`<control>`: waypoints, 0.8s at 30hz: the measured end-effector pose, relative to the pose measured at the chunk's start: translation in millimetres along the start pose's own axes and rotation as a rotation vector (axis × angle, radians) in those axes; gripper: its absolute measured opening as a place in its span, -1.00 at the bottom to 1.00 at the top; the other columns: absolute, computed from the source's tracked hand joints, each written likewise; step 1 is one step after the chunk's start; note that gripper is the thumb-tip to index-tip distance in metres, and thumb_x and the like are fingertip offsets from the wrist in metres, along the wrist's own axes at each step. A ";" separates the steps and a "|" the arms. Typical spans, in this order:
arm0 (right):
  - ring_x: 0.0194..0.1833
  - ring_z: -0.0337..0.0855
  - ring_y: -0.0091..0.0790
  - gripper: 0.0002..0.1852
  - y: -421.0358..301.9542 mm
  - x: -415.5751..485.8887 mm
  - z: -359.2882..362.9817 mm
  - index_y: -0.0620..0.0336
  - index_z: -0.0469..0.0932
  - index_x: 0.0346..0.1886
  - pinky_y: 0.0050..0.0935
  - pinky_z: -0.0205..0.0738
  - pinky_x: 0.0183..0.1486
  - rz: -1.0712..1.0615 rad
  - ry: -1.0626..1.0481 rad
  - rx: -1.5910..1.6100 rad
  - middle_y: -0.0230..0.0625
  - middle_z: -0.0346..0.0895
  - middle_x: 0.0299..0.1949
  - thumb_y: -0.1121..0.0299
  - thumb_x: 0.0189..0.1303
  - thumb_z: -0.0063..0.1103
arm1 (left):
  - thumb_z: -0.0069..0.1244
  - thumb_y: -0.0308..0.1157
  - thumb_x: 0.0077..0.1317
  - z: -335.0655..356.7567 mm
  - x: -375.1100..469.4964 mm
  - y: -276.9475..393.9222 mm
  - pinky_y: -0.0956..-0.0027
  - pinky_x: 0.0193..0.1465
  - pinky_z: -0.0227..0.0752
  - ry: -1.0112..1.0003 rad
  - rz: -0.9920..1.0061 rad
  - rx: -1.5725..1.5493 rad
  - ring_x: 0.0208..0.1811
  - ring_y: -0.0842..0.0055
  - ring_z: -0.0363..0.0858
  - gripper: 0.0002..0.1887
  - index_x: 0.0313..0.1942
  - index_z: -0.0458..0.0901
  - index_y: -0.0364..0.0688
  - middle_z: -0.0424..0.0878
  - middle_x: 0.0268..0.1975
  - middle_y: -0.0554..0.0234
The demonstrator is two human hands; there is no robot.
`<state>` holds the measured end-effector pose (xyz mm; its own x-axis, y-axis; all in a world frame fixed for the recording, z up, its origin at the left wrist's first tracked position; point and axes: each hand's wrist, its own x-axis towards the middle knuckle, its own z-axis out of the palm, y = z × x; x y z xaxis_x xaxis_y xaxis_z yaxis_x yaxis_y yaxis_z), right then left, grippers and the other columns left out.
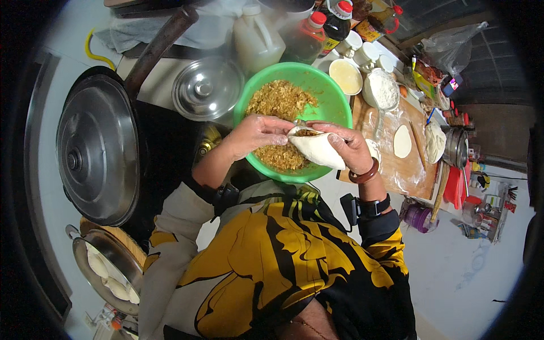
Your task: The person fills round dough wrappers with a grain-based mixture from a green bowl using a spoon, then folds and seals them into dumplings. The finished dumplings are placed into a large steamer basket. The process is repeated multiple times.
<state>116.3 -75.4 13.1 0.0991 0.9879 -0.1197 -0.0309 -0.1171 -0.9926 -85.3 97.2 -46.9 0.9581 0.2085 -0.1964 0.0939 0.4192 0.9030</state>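
Observation:
A folded pocket of white dough [319, 149] hangs over a green plastic bowl [340, 95]. Brown chopped filling shows through the slit along its top edge. My right hand [349, 143] wraps the right side of the pocket, thumb on the front. At its left end, the thumb and fingertips of my left hand [259, 134] pinch the dough's edge. Crumbly brown filling [280, 100] is heaped in the bowl, partly hidden behind my hands. On a floured wooden board [393, 172] to the right lie a flat dough round [402, 141], a thin rolling pin [417, 145] and a dough lump [435, 142].
A large lidded wok [100, 146] with a long handle [159, 53] stands at left. Beyond the bowl are a glass lid [208, 89], a plastic jug [258, 42] and sauce bottles [304, 38]. A flour bowl [382, 90] overlaps the board. Shaped dough pieces [97, 263] sit in a pan [85, 278] at lower left.

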 end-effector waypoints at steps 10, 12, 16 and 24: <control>0.18 0.55 -0.19 -0.62 -22.7 12.2 -0.3 0.33 0.58 0.10 -0.26 0.39 0.25 0.018 -0.011 0.001 -0.01 0.54 0.17 0.23 0.41 0.04 | 0.07 -0.68 0.22 3.3 6.8 8.6 0.50 -0.15 0.56 0.072 0.005 -0.058 -0.19 0.51 0.67 -0.71 -0.02 0.61 -0.47 0.67 -0.13 0.10; 0.18 0.56 -0.19 -0.62 -23.0 12.3 0.7 0.33 0.58 0.10 -0.26 0.39 0.25 0.010 -0.015 -0.017 -0.02 0.54 0.17 0.23 0.41 0.04 | 0.07 -0.68 0.22 3.5 4.9 9.1 0.50 -0.18 0.56 0.071 0.015 -0.059 -0.23 0.50 0.68 -0.75 -0.07 0.63 -0.48 0.66 -0.18 0.08; 0.17 0.56 -0.21 -0.62 -20.7 8.6 3.0 0.34 0.58 0.10 -0.28 0.40 0.23 0.043 -0.028 0.005 -0.03 0.53 0.18 0.24 0.42 0.03 | 0.04 -0.67 0.25 7.1 -1.7 8.6 0.51 -0.20 0.55 0.059 0.090 -0.028 -0.29 0.51 0.65 -0.83 -0.15 0.66 -0.46 0.64 -0.24 0.10; 0.20 0.53 -0.26 -0.66 -13.9 1.2 1.5 0.30 0.56 0.14 -0.29 0.34 0.29 0.035 0.020 0.097 -0.13 0.56 0.17 0.34 0.43 -0.01 | 0.09 -0.31 0.28 27.1 -8.0 16.2 0.37 0.05 0.46 0.200 0.400 0.408 0.05 0.44 0.49 -0.59 0.12 0.61 -0.22 0.37 0.21 0.12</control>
<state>115.4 -72.5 26.8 0.1161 0.9810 -0.1553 -0.1307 -0.1399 -0.9815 -84.1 78.4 -20.3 0.8747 0.4587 0.1567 -0.1295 -0.0905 0.9874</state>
